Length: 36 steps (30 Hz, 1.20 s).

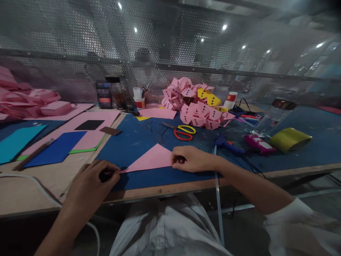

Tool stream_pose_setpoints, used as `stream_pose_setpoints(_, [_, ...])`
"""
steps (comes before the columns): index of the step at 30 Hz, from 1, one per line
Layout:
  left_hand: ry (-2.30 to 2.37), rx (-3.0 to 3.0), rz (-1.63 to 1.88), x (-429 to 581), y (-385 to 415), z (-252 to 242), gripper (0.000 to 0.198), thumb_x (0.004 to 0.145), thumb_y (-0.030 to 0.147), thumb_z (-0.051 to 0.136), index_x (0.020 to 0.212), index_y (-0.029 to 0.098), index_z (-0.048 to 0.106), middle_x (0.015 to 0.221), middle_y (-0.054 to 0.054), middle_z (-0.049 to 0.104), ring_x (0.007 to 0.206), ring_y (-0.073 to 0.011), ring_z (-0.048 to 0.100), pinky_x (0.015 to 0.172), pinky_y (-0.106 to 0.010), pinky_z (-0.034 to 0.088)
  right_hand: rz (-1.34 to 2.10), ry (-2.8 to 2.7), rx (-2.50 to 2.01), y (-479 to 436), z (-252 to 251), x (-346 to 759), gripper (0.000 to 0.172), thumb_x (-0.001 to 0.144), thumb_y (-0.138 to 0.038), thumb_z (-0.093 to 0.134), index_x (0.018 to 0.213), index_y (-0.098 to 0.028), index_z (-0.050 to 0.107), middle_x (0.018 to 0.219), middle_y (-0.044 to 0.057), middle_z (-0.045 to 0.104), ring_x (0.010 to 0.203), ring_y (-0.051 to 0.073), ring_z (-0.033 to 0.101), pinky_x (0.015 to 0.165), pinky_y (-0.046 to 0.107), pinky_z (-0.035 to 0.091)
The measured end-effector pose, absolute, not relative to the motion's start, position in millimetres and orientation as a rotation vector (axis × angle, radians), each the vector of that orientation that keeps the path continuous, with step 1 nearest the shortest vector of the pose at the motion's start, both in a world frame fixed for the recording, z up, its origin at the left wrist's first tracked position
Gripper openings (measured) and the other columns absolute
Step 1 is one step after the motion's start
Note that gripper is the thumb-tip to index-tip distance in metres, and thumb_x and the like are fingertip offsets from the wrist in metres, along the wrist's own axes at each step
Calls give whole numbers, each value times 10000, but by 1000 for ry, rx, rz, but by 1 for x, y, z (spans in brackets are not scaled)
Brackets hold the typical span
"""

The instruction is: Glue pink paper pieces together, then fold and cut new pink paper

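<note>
A pink triangular sheet of paper (151, 159) lies on the blue mat (149, 180), its long edge facing me. At its left corner, my left hand (98, 177) pinches the tip between thumb and forefinger. My right hand (189, 158) is closed on the right side of the sheet, its curled fingers hiding that corner. Just beyond the paper rest scissors (183, 132) with one red and one yellow handle loop. A blue glue gun (230, 146) lies to the right of my right hand, with a clear glue stick hanging over the table edge.
Folded pink paper pieces with dark diamonds (202, 114) are heaped at the back. To the right stand a clear jar (274, 117), a yellow tape roll (290, 139) and a magenta device (258, 144). Coloured sheets, including a blue one (57, 148), lie left. A white cable (39, 185) crosses the left table.
</note>
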<state>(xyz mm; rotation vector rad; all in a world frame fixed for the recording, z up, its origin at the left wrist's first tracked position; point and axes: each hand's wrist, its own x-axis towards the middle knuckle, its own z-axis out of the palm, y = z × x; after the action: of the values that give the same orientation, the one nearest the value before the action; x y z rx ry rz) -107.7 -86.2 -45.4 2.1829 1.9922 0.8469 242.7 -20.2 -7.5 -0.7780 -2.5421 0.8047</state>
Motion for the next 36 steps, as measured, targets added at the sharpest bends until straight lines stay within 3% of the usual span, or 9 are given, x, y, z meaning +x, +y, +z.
stream_pose_setpoints(6, [1921,2292,855,-82,-82,-45,261,898,509,554,881,303,714,933,-65,736,908,-305,620,869,-464,468,806,-2544,-807,-22,-6,242,73,883,-124,665,939,-167,683,893,8,665,770,126,607,707,234,459])
stream_pose_setpoints(22, [1902,2139,850,-90,-79,-47,176,849,449,587,827,293,665,914,-49,721,880,-301,637,797,-431,468,808,-2539,-818,-22,-6,242,76,883,-127,669,943,-171,684,883,9,672,768,129,613,707,235,457])
stream_pose_setpoints(32, [1915,2172,875,-100,-79,-45,262,862,534,601,838,302,720,911,-50,732,926,-301,637,836,-419,475,809,-2546,-834,-23,-5,242,75,885,-130,669,942,-174,688,883,9,669,770,130,610,703,237,456])
stream_pose_setpoints(36, [1899,2144,888,-102,-77,-46,221,837,482,597,858,296,715,893,-43,724,912,-294,627,842,-422,470,795,-2553,-837,-23,-5,242,73,889,-136,666,947,-174,689,886,10,674,775,132,615,705,240,455])
